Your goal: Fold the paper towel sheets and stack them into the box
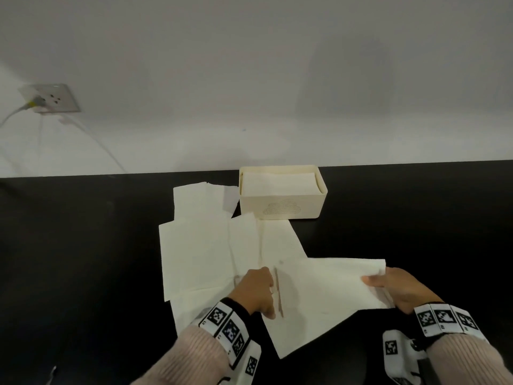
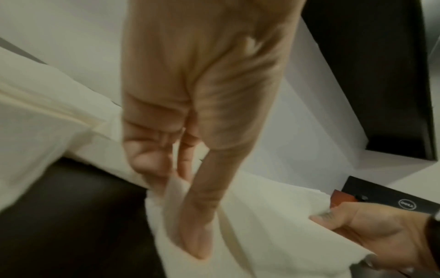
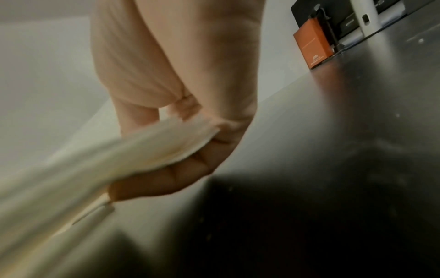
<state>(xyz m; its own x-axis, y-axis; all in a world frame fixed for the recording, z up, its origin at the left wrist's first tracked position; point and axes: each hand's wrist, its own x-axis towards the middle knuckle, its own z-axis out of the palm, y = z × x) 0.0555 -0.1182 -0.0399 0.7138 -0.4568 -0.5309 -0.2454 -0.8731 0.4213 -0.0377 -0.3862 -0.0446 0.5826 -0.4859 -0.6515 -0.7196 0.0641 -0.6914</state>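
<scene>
White paper towel sheet (image 1: 319, 295): lifted at its left and right edges, sagging between. More flat sheets (image 1: 200, 251) overlap on the black counter (image 1: 83, 245) behind it. Cream box (image 1: 281, 200), open-topped, holds folded sheets (image 1: 279, 183).

Wall socket (image 1: 51, 99) with cable (image 1: 91, 137); orange box (image 3: 313, 49).
</scene>
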